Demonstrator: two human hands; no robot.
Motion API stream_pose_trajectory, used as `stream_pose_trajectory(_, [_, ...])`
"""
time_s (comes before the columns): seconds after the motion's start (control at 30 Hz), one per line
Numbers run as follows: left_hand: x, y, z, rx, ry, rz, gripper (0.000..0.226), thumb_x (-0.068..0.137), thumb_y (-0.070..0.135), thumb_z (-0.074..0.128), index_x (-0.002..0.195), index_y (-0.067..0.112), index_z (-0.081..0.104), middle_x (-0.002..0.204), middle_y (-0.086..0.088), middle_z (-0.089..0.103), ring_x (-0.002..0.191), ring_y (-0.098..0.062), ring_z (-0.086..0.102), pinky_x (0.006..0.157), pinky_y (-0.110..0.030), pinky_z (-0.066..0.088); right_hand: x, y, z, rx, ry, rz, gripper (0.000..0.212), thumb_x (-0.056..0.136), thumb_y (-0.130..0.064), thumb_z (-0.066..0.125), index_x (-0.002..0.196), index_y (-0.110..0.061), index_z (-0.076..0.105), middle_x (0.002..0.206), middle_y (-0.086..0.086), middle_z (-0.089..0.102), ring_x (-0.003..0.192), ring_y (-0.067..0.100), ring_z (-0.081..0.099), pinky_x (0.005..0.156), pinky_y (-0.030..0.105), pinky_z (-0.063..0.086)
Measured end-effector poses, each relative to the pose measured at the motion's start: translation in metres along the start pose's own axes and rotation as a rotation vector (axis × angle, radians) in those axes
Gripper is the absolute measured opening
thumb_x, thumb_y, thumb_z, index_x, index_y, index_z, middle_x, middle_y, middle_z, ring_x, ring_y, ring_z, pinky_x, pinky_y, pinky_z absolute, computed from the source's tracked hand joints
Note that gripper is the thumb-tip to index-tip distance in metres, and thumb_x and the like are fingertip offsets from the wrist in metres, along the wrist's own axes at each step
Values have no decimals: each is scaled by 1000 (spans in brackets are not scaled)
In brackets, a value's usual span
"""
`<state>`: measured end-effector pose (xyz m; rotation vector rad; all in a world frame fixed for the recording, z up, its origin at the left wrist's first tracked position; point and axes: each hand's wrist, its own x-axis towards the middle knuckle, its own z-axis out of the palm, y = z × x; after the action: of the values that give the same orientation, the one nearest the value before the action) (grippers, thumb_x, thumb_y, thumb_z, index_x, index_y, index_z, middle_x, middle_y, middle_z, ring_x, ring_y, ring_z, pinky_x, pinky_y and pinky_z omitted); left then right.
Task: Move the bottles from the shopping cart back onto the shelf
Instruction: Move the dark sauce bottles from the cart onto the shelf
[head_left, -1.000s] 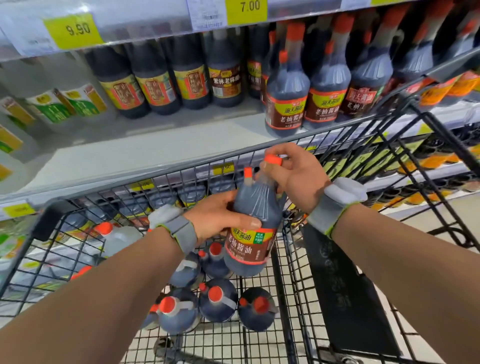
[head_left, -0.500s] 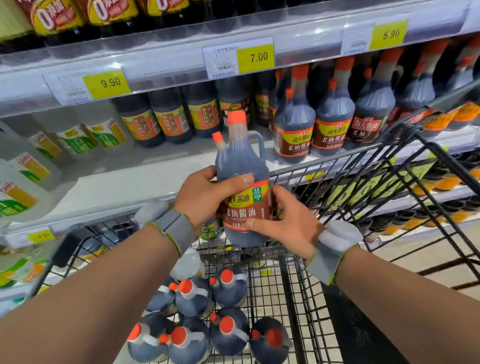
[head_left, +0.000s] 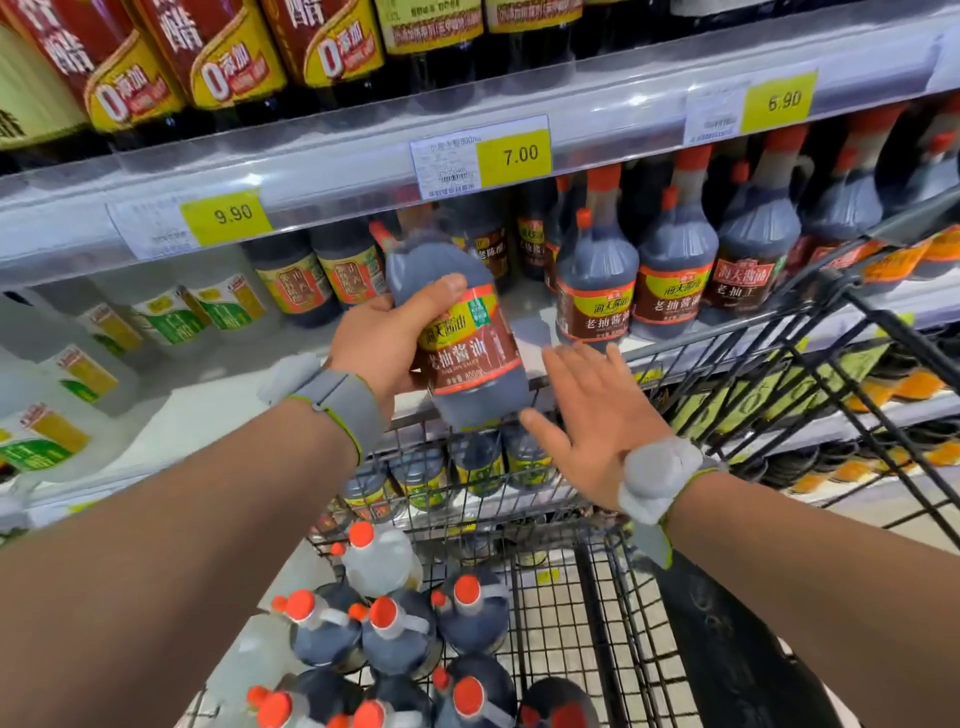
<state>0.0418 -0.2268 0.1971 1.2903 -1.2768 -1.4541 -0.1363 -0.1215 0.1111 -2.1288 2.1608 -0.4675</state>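
Observation:
A dark soy sauce bottle (head_left: 462, 332) with an orange cap and a red-and-yellow label is gripped by my left hand (head_left: 387, 338). It is tilted, top leaning toward the shelf (head_left: 260, 384), above the cart's front rim. My right hand (head_left: 592, 415) is off the bottle, fingers spread, just right of and below its base. Several more dark bottles (head_left: 400, 629) with orange caps stand in the shopping cart (head_left: 571, 571). Matching bottles (head_left: 595, 280) stand in a row on the shelf to the right.
White vinegar jugs (head_left: 171, 317) stand on the shelf's left, with bare shelf in front of them. A shelf edge with price tags (head_left: 514, 156) runs just above. Larger bottles fill the upper shelf. One clear bottle (head_left: 379, 561) stands in the cart.
The bottle has risen from the cart and tipped toward the shelf. My right hand has let go of it and opened; my left hand alone holds it now.

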Motion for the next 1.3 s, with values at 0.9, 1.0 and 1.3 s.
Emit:
stream_pose_trajectory(0.9, [102, -52, 38, 126, 39, 215, 91, 36, 48, 98, 118, 34, 61, 119, 5, 74, 108, -20, 71, 97, -46, 57, 13, -16, 30, -266, 179, 98, 55, 94, -56, 35, 117, -10, 55, 103, 15, 52, 111, 42, 47, 118, 60, 18])
stream_pose_trajectory(1.0, [113, -53, 37, 142, 6, 201, 91, 30, 58, 100, 110, 40, 62, 119, 6, 74, 109, -21, 72, 98, -46, 56, 18, -14, 31, -288, 209, 96, 48, 94, -56, 39, 103, -11, 54, 95, 13, 51, 99, 39, 48, 112, 59, 26])
stream_pose_trajectory(1.3, [108, -58, 30, 292, -56, 272, 90, 46, 46, 97, 126, 31, 57, 121, 3, 73, 109, -16, 71, 97, -45, 57, 26, -11, 31, -347, 289, 93, 42, 94, -54, 39, 87, -13, 48, 83, 10, 46, 81, 31, 41, 89, 52, 36])
